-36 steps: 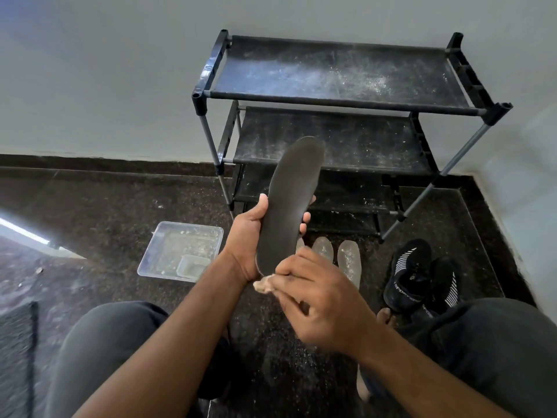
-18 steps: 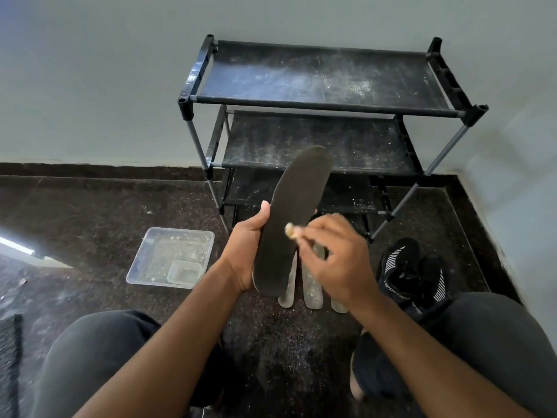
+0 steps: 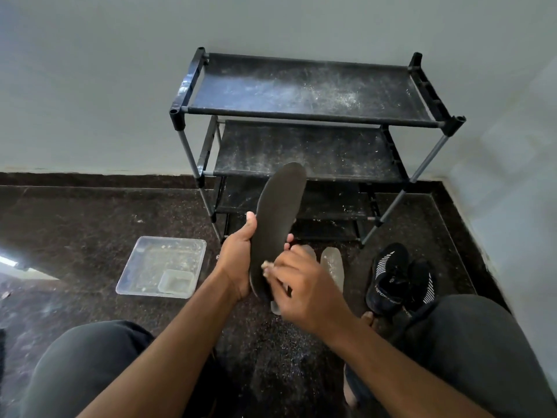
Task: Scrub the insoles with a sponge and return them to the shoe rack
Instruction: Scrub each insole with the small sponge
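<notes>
Head view, dark speckled floor [image 3: 90,224], pale wall [image 3: 90,86] (corner), fingers [image 3: 251,227] gripping insole [image 3: 277,224]

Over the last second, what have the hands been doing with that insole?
The right hand slid the sponge up the dark insole to its middle, then back down toward the heel. The left hand kept gripping the insole upright. The tray, rack and shoes stayed where they were.
</notes>
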Demonstrator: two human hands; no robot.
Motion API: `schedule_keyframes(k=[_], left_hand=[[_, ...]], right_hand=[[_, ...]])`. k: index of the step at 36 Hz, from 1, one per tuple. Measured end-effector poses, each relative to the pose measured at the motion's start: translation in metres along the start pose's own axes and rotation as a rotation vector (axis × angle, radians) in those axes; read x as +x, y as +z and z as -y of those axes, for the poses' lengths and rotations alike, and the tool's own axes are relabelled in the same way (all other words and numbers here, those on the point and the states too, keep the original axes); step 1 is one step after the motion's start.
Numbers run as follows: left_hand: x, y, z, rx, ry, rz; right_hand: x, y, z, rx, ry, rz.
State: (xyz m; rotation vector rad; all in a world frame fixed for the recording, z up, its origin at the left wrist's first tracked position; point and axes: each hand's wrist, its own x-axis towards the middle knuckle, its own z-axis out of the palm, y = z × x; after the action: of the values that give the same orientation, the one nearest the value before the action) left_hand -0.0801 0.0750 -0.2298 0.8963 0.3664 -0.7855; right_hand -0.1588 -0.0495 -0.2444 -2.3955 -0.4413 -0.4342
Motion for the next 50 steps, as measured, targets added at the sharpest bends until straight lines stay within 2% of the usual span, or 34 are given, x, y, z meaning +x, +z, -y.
schedule_keyframes(k=[3, 6, 8, 11, 15, 18, 22, 24, 26, 28, 30, 39, 43, 48, 50], left_hand=[[0.006, -0.008, -0.002, -0.067, 0.012, 0.014], [0.007, -0.006, -0.001, -0.061, 0.018, 0.068], [0.005, -0.003, 0.0, -0.046, 0.02, 0.096], [0.008, -0.006, -0.002, -0.091, 0.023, 0.131], [0.01, -0.008, -0.009, -0.219, 0.095, 0.073], [0.01, -0.008, -0.011, -0.256, 0.1, 0.055], [0.01, -0.009, -0.007, -0.225, 0.085, 0.023], [0.009, -0.007, -0.001, -0.149, 0.09, -0.031], [0.01, -0.008, 0.007, -0.072, 0.082, -0.086], [0.01, -0.008, 0.014, -0.011, 0.069, -0.122], [0.01, -0.008, 0.02, 0.04, 0.058, -0.13], [0.024, -0.022, 0.04, 0.175, 0.116, -0.233], [0.029, -0.028, 0.048, 0.244, 0.102, -0.271], [0.038, -0.041, 0.063, 0.327, 0.072, -0.422], [0.045, -0.051, 0.066, 0.424, 0.076, -0.582]], right_hand=[[0.0, -0.011, 0.001, 0.191, 0.099, 0.078], [0.01, -0.025, -0.003, 0.33, 0.191, -0.055], [0.014, -0.026, -0.009, 0.244, 0.206, -0.167], [0.01, -0.017, -0.012, 0.131, 0.205, -0.143], [0.0, -0.011, 0.007, 0.374, 0.209, -0.003], [0.003, -0.019, 0.008, 0.69, 0.351, 0.082], [0.016, -0.027, -0.013, 0.966, 0.647, -0.031], [0.021, -0.028, -0.024, 0.929, 0.762, -0.119], [0.022, -0.025, -0.036, 0.774, 0.835, -0.172], [0.021, -0.02, -0.048, 0.602, 0.879, -0.185], [0.018, -0.016, -0.056, 0.534, 0.919, -0.184], [0.014, -0.003, -0.055, 0.671, 1.049, -0.053], [0.011, 0.013, -0.06, 0.624, 1.113, -0.079], [0.018, 0.052, -0.077, 0.583, 1.223, -0.052], [0.019, 0.075, -0.086, 0.59, 1.29, -0.04]])
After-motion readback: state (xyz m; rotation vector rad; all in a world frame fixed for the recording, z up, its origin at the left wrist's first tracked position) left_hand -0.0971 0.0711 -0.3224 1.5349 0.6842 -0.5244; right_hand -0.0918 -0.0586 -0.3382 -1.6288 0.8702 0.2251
